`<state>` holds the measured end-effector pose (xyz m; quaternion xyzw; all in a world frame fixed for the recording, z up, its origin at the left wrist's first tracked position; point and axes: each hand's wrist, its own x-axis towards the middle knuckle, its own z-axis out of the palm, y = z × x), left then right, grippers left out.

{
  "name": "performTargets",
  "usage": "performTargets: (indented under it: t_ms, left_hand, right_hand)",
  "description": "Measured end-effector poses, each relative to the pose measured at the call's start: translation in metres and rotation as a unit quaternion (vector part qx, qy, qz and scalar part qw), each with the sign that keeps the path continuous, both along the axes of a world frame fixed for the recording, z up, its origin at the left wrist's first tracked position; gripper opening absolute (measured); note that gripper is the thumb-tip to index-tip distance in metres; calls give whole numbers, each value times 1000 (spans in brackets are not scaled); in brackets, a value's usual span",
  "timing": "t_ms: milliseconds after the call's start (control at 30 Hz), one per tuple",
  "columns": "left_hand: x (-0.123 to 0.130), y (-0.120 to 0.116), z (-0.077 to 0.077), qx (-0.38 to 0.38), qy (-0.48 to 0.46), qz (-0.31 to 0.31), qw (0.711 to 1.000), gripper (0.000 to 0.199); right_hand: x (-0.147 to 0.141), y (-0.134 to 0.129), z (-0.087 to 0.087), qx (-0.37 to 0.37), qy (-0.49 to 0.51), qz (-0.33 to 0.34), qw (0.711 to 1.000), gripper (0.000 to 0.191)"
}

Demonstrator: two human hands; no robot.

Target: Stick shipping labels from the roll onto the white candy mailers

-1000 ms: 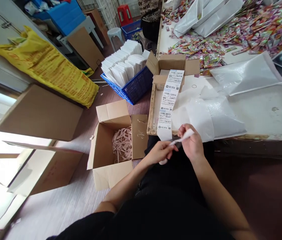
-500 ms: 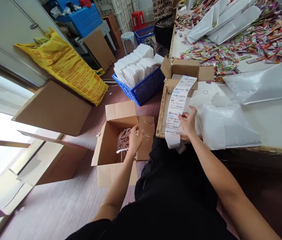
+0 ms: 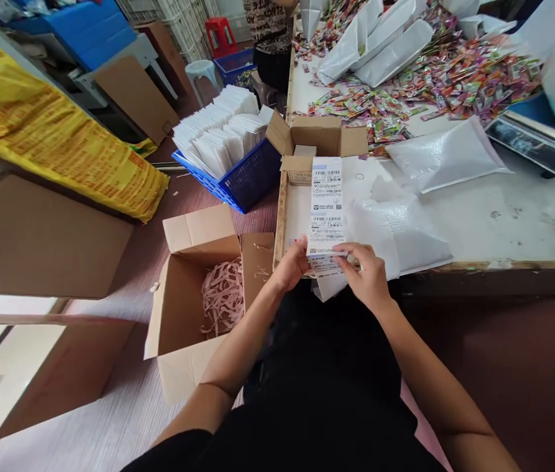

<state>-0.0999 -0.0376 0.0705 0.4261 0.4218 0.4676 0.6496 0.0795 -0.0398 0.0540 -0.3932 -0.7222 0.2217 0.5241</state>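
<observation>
A strip of printed labels [image 3: 327, 196] runs from the small open carton [image 3: 317, 136] down to the near edge of the table. My left hand [image 3: 293, 263] pinches the strip's left edge. On the other side, my right hand [image 3: 363, 272] has thumb and fingers closed on the right edge, where the strip bends. Just right of the strip lies a white padded package [image 3: 405, 229]. Below and left, a large open cardboard box [image 3: 179, 301] on the floor holds pinkish paper strips [image 3: 223, 298].
A blue basket [image 3: 252, 174] of white envelopes stands beyond the floor box. Many colourful packets [image 3: 459, 78] cover the far table, near another white package [image 3: 445, 154] and a scale [image 3: 538, 144]. A person [image 3: 270, 39] is at the far table edge.
My left hand has moved from above the floor box to the label strip and closed on it. My right hand has shifted along the strip. The view has turned to the right.
</observation>
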Motion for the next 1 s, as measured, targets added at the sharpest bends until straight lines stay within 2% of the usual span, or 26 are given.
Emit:
performTargets:
  t_ms: [67,167,267,333,367,433,467,500,567,600,633,700,733,767,833,933,1000]
  left_hand:
    - [2,3,1,-101,-66,-13,993,48]
    - [9,12,-2,-162,-105,34,981,41]
    - [12,28,-14,-170,-130,136,967,40]
    - [9,38,-25,-160,-121,213,956,39]
    - [6,42,-30,-155,-111,239,952,38]
    - [1,46,-39,-146,-92,260,950,36]
    - [-1,46,-42,-144,-86,256,952,35]
    - [-2,45,-45,-142,-80,248,955,34]
    - [-4,41,-47,-144,-57,232,960,34]
    - [-4,38,-47,-147,-43,226,962,34]
    - [-4,37,-47,-149,-33,220,963,34]
    - [-5,34,-47,-145,-26,220,964,34]
    - [-5,34,-47,-141,-29,225,964,35]
    - [-5,34,-48,-135,-31,236,962,36]
    - [-5,36,-50,-127,-31,258,957,38]
    - [-5,39,-53,-115,-22,263,958,36]
    - [-6,39,-55,-108,-12,251,962,33]
  right_hand:
    - [-1,-6,-6,21,-25,25,999,12]
    - [0,-17,-3,24,-33,24,999,14]
    - [20,-26,23,-15,5,33,999,11]
    - [48,-22,49,-25,92,36,995,7]
    - [64,-14,60,-14,151,18,988,5]
    - [94,16,69,70,279,-103,952,13]
    - [105,34,65,97,301,-153,936,21]
    - [113,54,56,69,274,-185,941,26]
    - [117,86,25,-84,103,-212,968,30]
    - [114,96,7,-142,5,-232,962,35]
    - [108,102,-11,-165,-77,-260,948,43]
    - [94,101,-39,-132,-204,-285,927,58]
    - [87,97,-49,-96,-249,-274,924,60]
    - [81,92,-56,-65,-286,-248,923,61]
    - [72,85,-61,-49,-339,-190,920,61]
    - [71,89,-61,-92,-356,-175,914,67]
    - [81,100,-59,-125,-346,-162,916,68]
